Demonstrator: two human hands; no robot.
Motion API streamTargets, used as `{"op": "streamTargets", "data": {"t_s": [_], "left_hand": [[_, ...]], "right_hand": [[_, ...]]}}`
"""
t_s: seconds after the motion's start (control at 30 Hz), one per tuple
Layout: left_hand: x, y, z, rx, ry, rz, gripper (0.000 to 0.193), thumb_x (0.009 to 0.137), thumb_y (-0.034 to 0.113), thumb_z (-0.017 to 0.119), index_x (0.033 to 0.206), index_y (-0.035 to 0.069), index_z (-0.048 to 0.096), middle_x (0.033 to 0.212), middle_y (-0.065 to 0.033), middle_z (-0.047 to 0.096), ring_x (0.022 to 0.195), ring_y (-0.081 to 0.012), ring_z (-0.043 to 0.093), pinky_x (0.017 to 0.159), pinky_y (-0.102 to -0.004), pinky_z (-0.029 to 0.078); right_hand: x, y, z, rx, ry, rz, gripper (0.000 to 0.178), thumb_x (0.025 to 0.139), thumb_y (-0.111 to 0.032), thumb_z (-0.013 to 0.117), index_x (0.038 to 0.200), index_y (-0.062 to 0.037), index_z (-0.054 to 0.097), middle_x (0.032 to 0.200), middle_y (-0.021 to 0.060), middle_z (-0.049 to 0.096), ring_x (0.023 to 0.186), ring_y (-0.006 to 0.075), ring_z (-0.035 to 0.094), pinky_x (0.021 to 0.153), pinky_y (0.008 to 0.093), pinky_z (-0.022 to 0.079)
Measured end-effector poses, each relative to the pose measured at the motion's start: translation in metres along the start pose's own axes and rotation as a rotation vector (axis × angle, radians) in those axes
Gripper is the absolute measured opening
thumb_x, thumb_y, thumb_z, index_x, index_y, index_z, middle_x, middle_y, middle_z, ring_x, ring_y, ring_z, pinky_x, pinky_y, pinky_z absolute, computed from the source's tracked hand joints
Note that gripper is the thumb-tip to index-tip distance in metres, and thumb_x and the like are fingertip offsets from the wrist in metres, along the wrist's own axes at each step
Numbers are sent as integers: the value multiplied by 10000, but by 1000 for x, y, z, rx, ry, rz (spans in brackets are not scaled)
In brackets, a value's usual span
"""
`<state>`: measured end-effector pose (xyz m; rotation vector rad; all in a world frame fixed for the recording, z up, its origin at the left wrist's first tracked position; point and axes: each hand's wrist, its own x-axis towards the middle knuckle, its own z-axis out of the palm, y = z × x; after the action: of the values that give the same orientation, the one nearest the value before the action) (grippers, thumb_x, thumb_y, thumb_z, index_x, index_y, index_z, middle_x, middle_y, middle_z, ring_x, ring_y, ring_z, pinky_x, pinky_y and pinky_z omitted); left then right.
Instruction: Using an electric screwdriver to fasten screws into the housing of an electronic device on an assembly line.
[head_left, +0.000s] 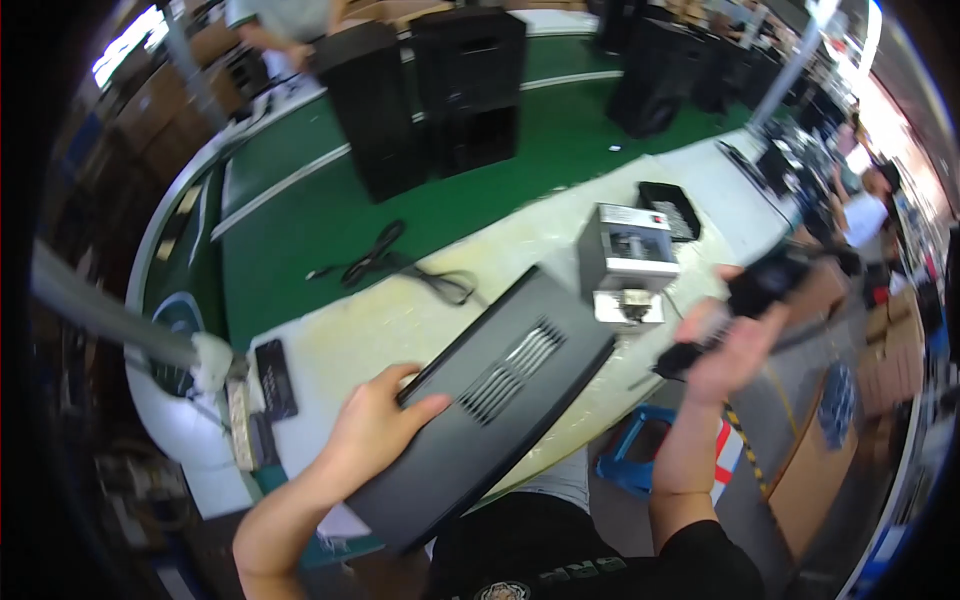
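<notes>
A long dark panel or casing [500, 400] with a slotted vent lies slanted across the near side of the pale worktop, close to my body. My left hand [385, 420] grips its left edge, thumb on the top face and fingers over the side. To the right of the casing my right hand [735, 350] is raised, smeared by motion. It holds a black power screwdriver [765, 287] whose thin tip points left and down. Just beyond the casing's right end stands a grey box-shaped screw feeder [628, 250]. Behind it sits a black tray [655, 195] of small metal screws.
A looped black cable [375, 255] lies along the edge of the green conveyor [270, 215]. Tall black speaker cabinets [470, 90] stand on the belt. A dark flat device [275, 380] is at the worktop's left. A blue stool [630, 450] is below. Other people work farther off.
</notes>
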<state>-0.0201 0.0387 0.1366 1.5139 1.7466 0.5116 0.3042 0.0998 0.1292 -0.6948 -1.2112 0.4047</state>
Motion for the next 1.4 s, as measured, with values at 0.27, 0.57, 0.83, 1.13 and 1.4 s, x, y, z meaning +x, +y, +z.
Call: {"op": "streamTargets", "data": {"t_s": [0.27, 0.57, 0.83, 1.13, 1.4], "left_hand": [[8, -13, -12, 9, -233, 308, 546, 849, 248, 640, 1297, -14, 472, 1122, -254, 607, 1010, -352, 617, 887, -367, 469], [-7, -27, -10, 76, -153, 375, 537, 903, 289, 560, 1300, -46, 424, 1035, -282, 604, 967, -426, 580, 844, -459, 467], [-7, -23, -11, 75, -179, 325, 547, 886, 285, 584, 1318, -16, 437, 1131, -264, 584, 1021, -422, 566, 881, -440, 456], [-5, -29, -11, 56, -155, 350, 541, 881, 270, 590, 1309, -23, 435, 1092, -263, 595, 990, -421, 576, 859, -446, 464], [-4, -24, -10, 47, -151, 376, 536, 892, 274, 572, 1301, -38, 424, 1075, -270, 594, 965, -431, 581, 841, -464, 466]], "right_hand": [[2, -88, 119, 394, -98, 81, 880, 868, -699, 374, 1331, 43, 272, 930, 126, 553, 480, 142, 493, 464, 235, 448], [-5, -63, 176, 72, -424, -183, 694, 934, -559, 391, 1299, 11, 236, 1253, 208, 408, 558, 172, 573, 472, 284, 520], [-4, -63, 181, 87, -521, -209, 679, 939, -547, 389, 1337, -31, 199, 1231, 197, 435, 551, 180, 582, 473, 275, 510], [-7, -60, 184, 106, -458, -178, 680, 944, -534, 388, 1341, -26, 172, 1224, 193, 447, 538, 173, 582, 485, 272, 504], [-10, -62, 189, 207, -434, -132, 657, 948, -510, 396, 1290, 22, 215, 1212, 189, 449, 524, 189, 584, 464, 283, 485]]}}
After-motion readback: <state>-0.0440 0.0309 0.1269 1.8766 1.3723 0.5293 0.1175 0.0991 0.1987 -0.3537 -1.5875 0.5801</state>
